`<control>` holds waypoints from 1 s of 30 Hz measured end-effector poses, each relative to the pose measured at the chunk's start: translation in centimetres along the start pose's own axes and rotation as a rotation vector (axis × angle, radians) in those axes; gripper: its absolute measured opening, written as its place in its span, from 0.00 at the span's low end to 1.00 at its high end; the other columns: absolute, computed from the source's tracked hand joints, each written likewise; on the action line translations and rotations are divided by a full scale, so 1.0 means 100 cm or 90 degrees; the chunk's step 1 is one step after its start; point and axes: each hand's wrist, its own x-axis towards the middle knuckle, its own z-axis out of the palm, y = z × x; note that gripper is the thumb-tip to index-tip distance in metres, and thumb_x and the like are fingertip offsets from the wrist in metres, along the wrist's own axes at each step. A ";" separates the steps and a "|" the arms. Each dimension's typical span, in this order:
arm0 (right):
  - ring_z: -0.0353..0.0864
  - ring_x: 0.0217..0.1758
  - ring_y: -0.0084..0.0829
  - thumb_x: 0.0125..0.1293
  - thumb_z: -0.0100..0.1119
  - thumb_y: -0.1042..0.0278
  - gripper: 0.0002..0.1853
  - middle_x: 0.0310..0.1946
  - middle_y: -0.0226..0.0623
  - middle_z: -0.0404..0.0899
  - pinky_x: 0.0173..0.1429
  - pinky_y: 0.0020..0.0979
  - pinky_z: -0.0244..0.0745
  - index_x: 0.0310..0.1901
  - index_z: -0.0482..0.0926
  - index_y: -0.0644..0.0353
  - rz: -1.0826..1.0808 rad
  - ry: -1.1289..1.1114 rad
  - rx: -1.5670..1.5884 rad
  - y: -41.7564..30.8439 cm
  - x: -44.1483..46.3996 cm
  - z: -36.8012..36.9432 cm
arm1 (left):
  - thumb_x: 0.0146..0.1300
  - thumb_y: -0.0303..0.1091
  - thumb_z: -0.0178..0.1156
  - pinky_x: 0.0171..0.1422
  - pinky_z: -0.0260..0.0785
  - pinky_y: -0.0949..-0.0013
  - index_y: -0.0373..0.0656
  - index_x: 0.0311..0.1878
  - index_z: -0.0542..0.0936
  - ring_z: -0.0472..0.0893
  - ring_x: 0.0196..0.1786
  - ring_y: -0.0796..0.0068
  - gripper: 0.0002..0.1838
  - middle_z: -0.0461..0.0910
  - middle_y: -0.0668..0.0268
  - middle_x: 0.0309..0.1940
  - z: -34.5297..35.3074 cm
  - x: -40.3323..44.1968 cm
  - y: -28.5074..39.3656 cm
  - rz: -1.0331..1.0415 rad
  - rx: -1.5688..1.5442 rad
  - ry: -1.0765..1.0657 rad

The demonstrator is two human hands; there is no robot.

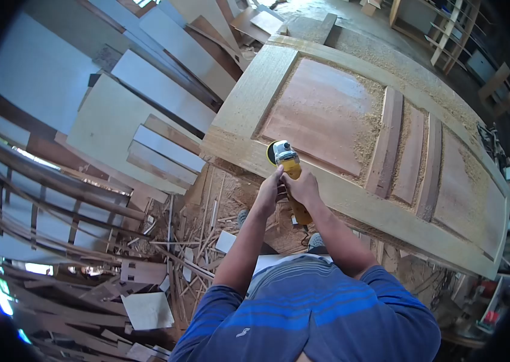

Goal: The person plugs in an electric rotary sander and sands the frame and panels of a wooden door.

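Head view. One yellow angle grinder (292, 167): was held by the left hand (269, 193) and right hand (304, 187), both wrapped round its body; its disc (271, 154) stood at the near edge of a panelled wooden door (255, 90), contact not discernible. Door: lay flat, strewn with sawdust (371, 137). Boards (164, 90): stood at left. Wood offcuts (213, 217): littered the floor (243, 196).
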 end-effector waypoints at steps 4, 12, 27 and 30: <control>0.89 0.56 0.60 0.64 0.71 0.47 0.31 0.48 0.61 0.89 0.62 0.55 0.83 0.60 0.79 0.63 0.076 0.046 -0.119 -0.037 0.024 0.046 | 0.75 0.69 0.61 0.49 0.83 0.64 0.39 0.55 0.87 0.88 0.42 0.69 0.36 0.88 0.61 0.45 -0.042 0.041 0.045 -0.041 0.108 0.009; 0.87 0.58 0.63 0.65 0.69 0.47 0.34 0.51 0.64 0.87 0.65 0.57 0.81 0.64 0.72 0.63 0.209 0.054 -0.173 -0.113 0.049 0.131 | 0.78 0.68 0.57 0.40 0.81 0.70 0.36 0.51 0.89 0.86 0.35 0.76 0.36 0.86 0.64 0.38 -0.140 0.083 0.092 -0.059 0.220 -0.056; 0.88 0.58 0.63 0.65 0.67 0.45 0.37 0.52 0.65 0.87 0.65 0.55 0.81 0.66 0.68 0.64 0.234 0.011 -0.186 -0.215 0.101 0.240 | 0.80 0.64 0.57 0.41 0.76 0.73 0.39 0.49 0.89 0.83 0.37 0.81 0.33 0.85 0.68 0.37 -0.249 0.091 0.198 -0.040 0.198 -0.025; 0.88 0.56 0.65 0.65 0.67 0.49 0.35 0.49 0.66 0.87 0.62 0.57 0.82 0.64 0.68 0.65 0.272 0.033 -0.184 -0.203 0.081 0.222 | 0.81 0.62 0.56 0.38 0.74 0.74 0.39 0.45 0.88 0.80 0.34 0.83 0.31 0.84 0.70 0.35 -0.235 0.094 0.171 -0.010 0.176 -0.118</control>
